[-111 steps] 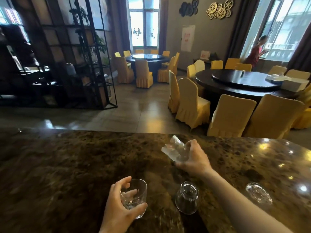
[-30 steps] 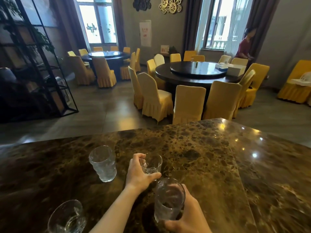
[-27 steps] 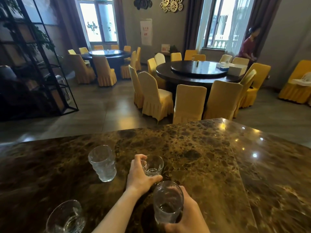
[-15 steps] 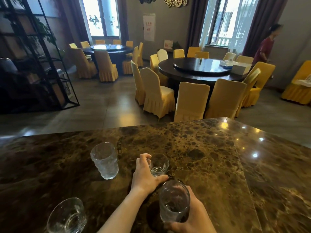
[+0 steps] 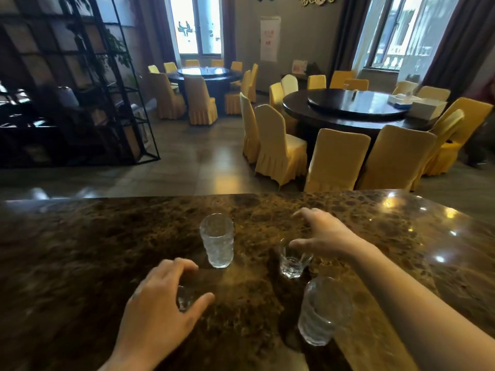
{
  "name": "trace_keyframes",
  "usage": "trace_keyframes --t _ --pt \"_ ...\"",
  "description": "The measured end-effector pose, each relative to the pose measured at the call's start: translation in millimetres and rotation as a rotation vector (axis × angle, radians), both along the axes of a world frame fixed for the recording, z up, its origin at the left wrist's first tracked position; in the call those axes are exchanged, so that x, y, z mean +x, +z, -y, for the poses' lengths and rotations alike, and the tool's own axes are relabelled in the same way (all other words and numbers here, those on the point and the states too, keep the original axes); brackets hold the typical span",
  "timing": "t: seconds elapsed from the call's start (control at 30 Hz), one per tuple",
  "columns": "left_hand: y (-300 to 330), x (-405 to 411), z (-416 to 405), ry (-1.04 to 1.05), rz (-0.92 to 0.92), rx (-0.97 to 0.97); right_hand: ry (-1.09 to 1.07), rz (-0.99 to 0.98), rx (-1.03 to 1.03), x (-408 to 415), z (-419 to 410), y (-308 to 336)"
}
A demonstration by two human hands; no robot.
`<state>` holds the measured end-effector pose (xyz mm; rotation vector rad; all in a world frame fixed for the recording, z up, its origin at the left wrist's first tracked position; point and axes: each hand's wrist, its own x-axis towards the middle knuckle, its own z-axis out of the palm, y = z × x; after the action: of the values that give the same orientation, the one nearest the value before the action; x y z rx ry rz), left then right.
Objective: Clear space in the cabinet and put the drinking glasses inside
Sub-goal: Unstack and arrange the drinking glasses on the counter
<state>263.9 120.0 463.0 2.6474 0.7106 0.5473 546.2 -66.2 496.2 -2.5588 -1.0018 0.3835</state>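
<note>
Daylight enters through the two windows point(image 5: 199, 25) at the back and they are overexposed. The room is dim, the shelf point(image 5: 67, 84) almost black. The counter point(image 5: 80, 250) shows small glare spots at right. Edges bend; hands are slightly blurred.

Restaurant, round tables point(image 5: 348, 108), covered chairs point(image 5: 278, 145)

Both forearms bare, no sleeves or jewellery.

Left hand point(image 5: 163, 298) hovers with its grip spread; right hand point(image 5: 325, 232) reaches forward, fingers splayed.
</note>
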Motion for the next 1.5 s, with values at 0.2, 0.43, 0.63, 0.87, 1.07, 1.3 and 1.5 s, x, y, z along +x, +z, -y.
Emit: trace_keyframes --t 0.2,0.43,0.63,0.87,1.07,1.3,1.5 --pt "-11 -21 -41 -0.061 -0.394 -0.1 0.122 0.076 -0.426 -11 -53 -34" --pt "-34 -22 -44 -0.103 -0.363 -0.103 0.061 0.192 -0.411 -18 -48 -46" --pt "-43 -23 -56 -0.127 -0.318 -0.161 0.141 0.28 -0.262 -75 -41 -22" --pt "-38 -5 -75 -0.122 -0.266 -0.127 0.322 0.232 -0.114 -194 -38 -14" --pt "-32 6 -87 -0.142 -0.276 -0.092 0.357 0.109 -0.147 -258 -68 -36" --pt "-40 8 -83 -0.209 -0.301 -0.102 0.309 0.065 -0.128 -282 -89 -64" --pt "-43 8 -81 -0.248 -0.295 -0.096 0.28 0.062 -0.132 -283 -92 -76"
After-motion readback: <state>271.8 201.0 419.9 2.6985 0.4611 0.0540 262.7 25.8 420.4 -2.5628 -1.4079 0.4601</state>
